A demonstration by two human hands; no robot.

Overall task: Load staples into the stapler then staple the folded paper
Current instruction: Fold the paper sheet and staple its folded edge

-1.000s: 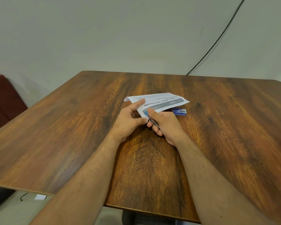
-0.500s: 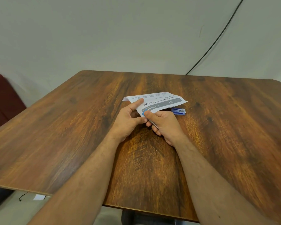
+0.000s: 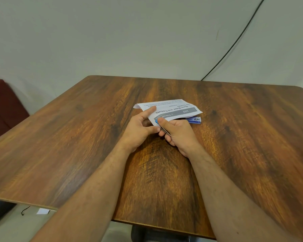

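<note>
- Little has moved since the earlier frames: both hands and the folded paper (image 3: 171, 110) keep nearly the same pose; the small drift in frame could be camera shift.
- Right hand (image 3: 179, 132) still curls round the stapler (image 3: 164, 131), thumb pressed on its top; only a thin metal edge and a blue tip show.
- Stapler mouth sits at the paper's near-left corner, at 6 o'clock of the sheet.
- Left hand (image 3: 140, 128) holds the paper: index finger stretched along its left edge, thumb meeting the stapler hand; other fingers are hidden.
- Blue staple box (image 3: 195, 120) lies on the wooden table (image 3: 77, 137), at 4 o'clock of the paper, partly under it.
- Black cable (image 3: 234, 44) runs down the wall at 1 o'clock.
</note>
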